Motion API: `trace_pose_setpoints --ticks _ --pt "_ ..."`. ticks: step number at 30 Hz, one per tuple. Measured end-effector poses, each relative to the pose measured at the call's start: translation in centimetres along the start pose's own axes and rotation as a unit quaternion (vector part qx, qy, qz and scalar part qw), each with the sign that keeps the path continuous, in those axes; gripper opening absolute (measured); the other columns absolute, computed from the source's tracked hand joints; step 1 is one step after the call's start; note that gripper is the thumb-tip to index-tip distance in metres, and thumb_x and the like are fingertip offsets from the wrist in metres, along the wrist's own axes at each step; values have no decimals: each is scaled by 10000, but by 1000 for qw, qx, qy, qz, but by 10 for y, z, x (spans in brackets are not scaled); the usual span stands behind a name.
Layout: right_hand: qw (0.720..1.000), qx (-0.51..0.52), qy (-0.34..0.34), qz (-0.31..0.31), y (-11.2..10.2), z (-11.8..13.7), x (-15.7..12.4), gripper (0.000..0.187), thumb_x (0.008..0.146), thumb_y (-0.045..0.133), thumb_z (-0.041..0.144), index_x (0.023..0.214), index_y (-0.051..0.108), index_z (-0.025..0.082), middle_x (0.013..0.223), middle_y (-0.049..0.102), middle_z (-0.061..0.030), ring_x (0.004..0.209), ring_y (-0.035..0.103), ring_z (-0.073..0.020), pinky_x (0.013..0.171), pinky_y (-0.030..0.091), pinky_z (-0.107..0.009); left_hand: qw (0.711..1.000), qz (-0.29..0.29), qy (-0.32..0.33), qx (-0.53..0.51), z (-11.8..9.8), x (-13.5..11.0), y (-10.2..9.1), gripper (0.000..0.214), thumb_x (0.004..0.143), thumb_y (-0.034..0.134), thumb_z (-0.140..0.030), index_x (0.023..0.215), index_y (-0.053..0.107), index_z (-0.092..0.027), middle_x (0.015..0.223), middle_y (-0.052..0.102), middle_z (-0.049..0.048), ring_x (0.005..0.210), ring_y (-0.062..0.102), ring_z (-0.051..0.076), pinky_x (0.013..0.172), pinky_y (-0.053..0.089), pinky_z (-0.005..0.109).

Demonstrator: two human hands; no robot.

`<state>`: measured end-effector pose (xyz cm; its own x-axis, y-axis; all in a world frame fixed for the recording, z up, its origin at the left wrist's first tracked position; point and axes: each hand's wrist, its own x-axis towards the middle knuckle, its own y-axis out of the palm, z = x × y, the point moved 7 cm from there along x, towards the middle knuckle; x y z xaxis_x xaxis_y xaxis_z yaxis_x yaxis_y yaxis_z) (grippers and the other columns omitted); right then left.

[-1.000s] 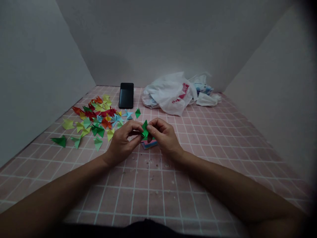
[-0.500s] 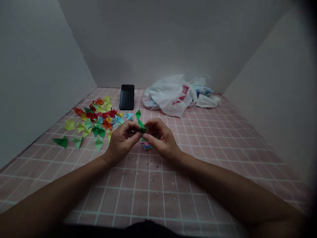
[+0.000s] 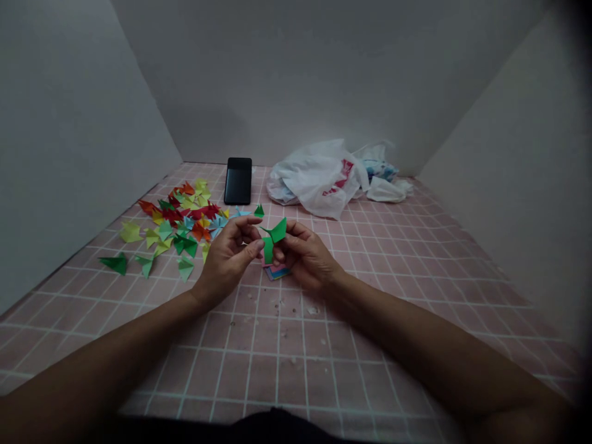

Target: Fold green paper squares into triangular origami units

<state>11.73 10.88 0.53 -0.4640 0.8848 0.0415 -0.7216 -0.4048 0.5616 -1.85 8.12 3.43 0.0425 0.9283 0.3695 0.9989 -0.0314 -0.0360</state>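
Note:
Both of my hands pinch a small folded green paper piece [image 3: 274, 239] just above the pink tiled surface. My left hand [image 3: 229, 256] grips its lower strip between thumb and fingers. My right hand [image 3: 306, 254] holds the upper pointed flap from the right side. Beneath my hands lies a small stack of coloured paper squares [image 3: 276, 271], partly hidden by my fingers.
A scatter of folded paper triangles [image 3: 178, 223] in red, green, yellow and blue covers the left of the surface. A black phone [image 3: 238, 180] lies at the back. White plastic bags [image 3: 324, 176] sit at the back right. Grey walls enclose three sides.
The green piece has opened out between my fingers, with one flap now sticking up to the right. My hands stay in about the same place.

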Motion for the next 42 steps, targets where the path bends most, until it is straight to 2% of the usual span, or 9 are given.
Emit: trace_pose_setpoints --ticks 7,10,13,16,19,25,36,39,42 --pt "997 45 57 27 4 -9 -3 326 681 876 336 838 618 214 657 618 67 555 553 -94 571 484 -242 987 67 -109 -97 22 -2 12 258 866 757 -342 1062 654 -208 909 707 19 767 698 168 735 611 338" --pt "997 30 62 23 4 -13 -5 315 682 865 308 861 623 215 669 636 64 562 565 -97 576 469 -235 995 45 -71 -61 14 0 8 175 848 761 -326 946 668 -214 944 699 19 790 689 169 738 611 331" --pt "999 -12 36 -22 -3 -13 -4 311 737 834 378 904 624 220 662 644 61 551 558 -92 559 434 -215 997 16 14 69 -1 4 1 98 847 745 -278 884 680 -215 1000 687 37 934 676 194 813 593 332" --pt "997 -65 2 -40 -7 -9 -5 345 829 742 532 858 612 213 632 625 48 553 551 -97 553 425 -211 967 2 131 219 -19 3 -2 44 855 726 -200 870 691 -222 988 681 41 997 656 212 904 553 367" --pt "994 -105 -3 -20 -4 -8 -6 373 834 744 549 826 609 202 645 640 32 560 563 -96 565 436 -214 939 16 201 278 -27 0 3 87 877 706 -155 907 704 -237 1000 685 42 1004 655 220 937 529 393" --pt "994 -112 -18 -7 -1 -5 -8 309 855 739 487 876 608 207 657 654 26 579 603 -106 566 450 -219 960 33 178 213 -23 0 5 98 892 696 -146 921 711 -238 962 665 46 988 649 210 892 528 361" --pt "971 -197 -137 17 11 15 -12 365 823 772 306 1091 524 292 900 634 32 702 617 -124 611 528 -249 984 23 76 160 -10 -1 0 50 868 688 -190 910 668 -208 878 678 21 808 673 164 760 558 295" --pt "956 -244 -160 20 11 16 -13 402 843 759 291 1166 520 304 927 626 21 719 613 -133 617 530 -256 975 13 113 190 -16 -1 0 60 879 680 -170 925 665 -206 893 669 21 828 673 162 758 557 287" --pt "930 -292 -223 10 8 19 -14 476 844 755 265 1250 511 310 1006 608 6 693 594 -119 602 537 -255 944 -8 205 260 -29 -4 1 85 893 677 -127 916 653 -206 909 662 22 878 667 171 785 555 296"
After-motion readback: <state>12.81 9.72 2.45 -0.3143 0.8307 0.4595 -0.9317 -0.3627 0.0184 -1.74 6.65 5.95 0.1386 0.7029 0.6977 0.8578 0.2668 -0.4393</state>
